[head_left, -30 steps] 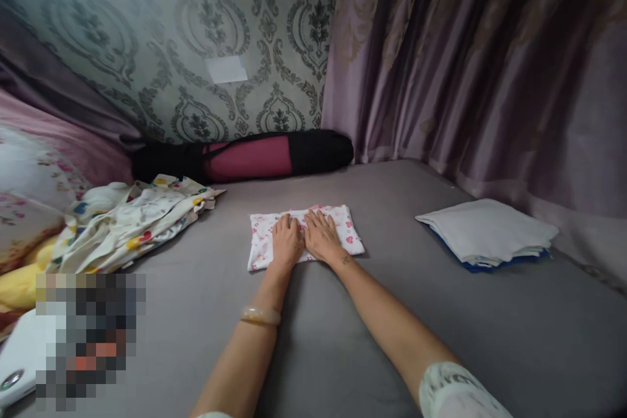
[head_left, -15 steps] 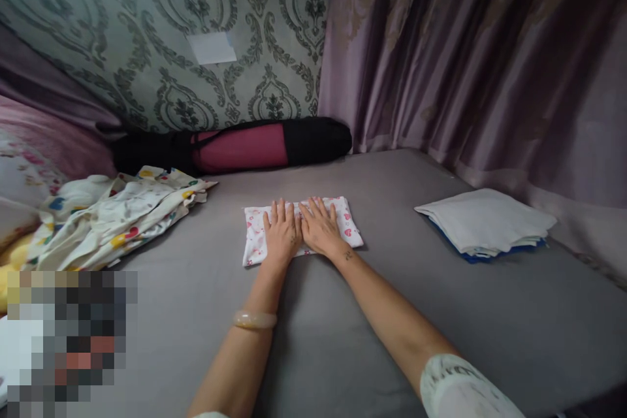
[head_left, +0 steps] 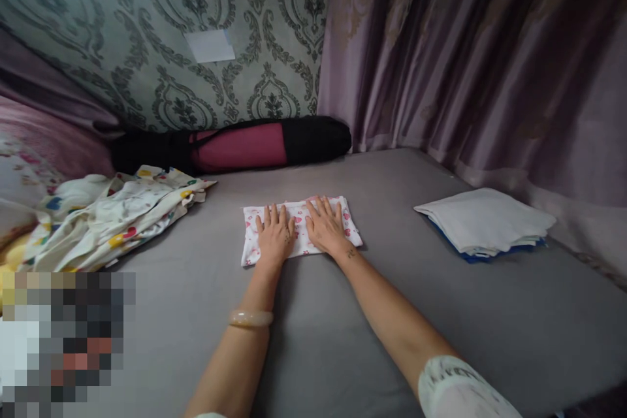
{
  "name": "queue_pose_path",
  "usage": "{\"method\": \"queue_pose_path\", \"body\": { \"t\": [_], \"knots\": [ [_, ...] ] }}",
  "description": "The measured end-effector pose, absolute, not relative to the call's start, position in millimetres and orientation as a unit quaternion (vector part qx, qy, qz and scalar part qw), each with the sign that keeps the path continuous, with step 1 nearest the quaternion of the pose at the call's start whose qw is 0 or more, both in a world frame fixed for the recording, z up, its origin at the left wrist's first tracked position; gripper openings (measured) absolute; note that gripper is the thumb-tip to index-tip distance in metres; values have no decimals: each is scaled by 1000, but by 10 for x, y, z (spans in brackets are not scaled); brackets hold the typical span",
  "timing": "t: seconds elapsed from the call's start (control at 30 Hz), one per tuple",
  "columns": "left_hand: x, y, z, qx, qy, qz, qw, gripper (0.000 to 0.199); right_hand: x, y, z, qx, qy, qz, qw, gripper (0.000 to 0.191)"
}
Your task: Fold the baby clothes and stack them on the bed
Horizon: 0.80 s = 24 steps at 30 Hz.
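A folded white cloth with pink hearts and small flowers (head_left: 300, 228) lies flat on the grey bed sheet (head_left: 313, 320). My left hand (head_left: 275, 235) rests palm down on its left half, fingers spread. On the right half lies my right hand (head_left: 326, 225), also flat with its fingers apart. A strip of the cloth shows between the two hands. Neither hand grips anything.
To the right lies a folded stack of white and blue cloth (head_left: 484, 222). A crumpled patterned cloth (head_left: 132, 215) is at the left. Along the wall stretches a black and magenta long bag (head_left: 240, 147). Purple curtains (head_left: 416, 46) hang behind.
My hands have moved apart over the patterned cloth, the left one to the left and the right one slightly to the right. More of the cloth's middle shows.
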<state>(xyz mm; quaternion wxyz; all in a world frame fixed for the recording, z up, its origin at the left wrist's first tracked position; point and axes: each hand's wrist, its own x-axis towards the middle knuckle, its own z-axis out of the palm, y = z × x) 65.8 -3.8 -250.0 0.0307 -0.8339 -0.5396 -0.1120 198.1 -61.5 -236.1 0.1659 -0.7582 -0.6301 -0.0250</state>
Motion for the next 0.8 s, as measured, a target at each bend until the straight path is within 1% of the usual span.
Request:
{"method": "queue_pose_path", "body": {
  "t": [0.27, 0.43, 0.63, 0.8],
  "knots": [
    [627, -26, -2500, -832, -547, -85, 6, 61, 2030, -595, -2445, -764, -628, -4, 145, 52],
    [566, -6, -2448, -814, -566, -124, 35, 60, 2116, -588, -2399, -778, -610, -20, 151, 54],
    [515, 35, -2470, -800, -593, -94, -10, 62, 2173, -589, -2451, -795, -591, -14, 136, 57],
    [483, 36, -2419, -796, -594, -114, -5, 62, 2212, -609, -2407, -796, -587, -24, 147, 55]
  ]
}}
